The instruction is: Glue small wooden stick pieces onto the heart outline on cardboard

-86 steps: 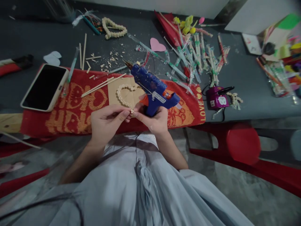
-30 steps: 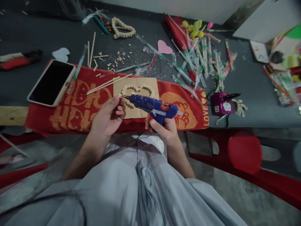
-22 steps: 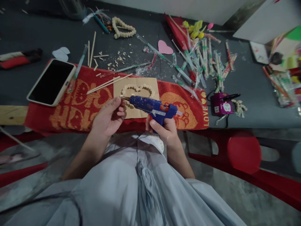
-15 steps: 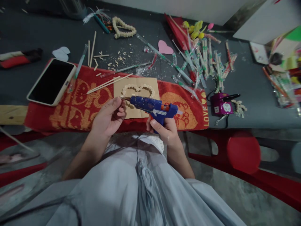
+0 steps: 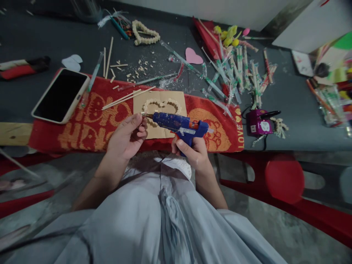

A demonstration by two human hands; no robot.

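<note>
My right hand [image 5: 194,152] grips a blue glue gun [image 5: 173,123] by its handle, fingers at the orange trigger. The gun lies level, nozzle pointing left. At the nozzle tip, the thumb and finger of my left hand [image 5: 129,134] are pinched together; whatever is between them is too small to make out. Behind the gun, a heart outline of short pale stick pieces [image 5: 176,104] stands on a square of brown cardboard [image 5: 180,97], partly hidden by the gun. The cardboard rests on a red towel [image 5: 96,88] with orange lettering.
Thin pale sticks [image 5: 123,99] lie left of the cardboard, and a phone [image 5: 60,95] beyond them. Cut bits [image 5: 134,73] and another stick heart [image 5: 144,33] are farther back. Wrapped sticks [image 5: 239,66] and a purple device [image 5: 260,123] sit to the right. A red stool [image 5: 284,178] stands below.
Almost nothing differs. Both hands and the glue gun hold the same position, with the nozzle still at my left fingertips; the view has shifted very slightly.
</note>
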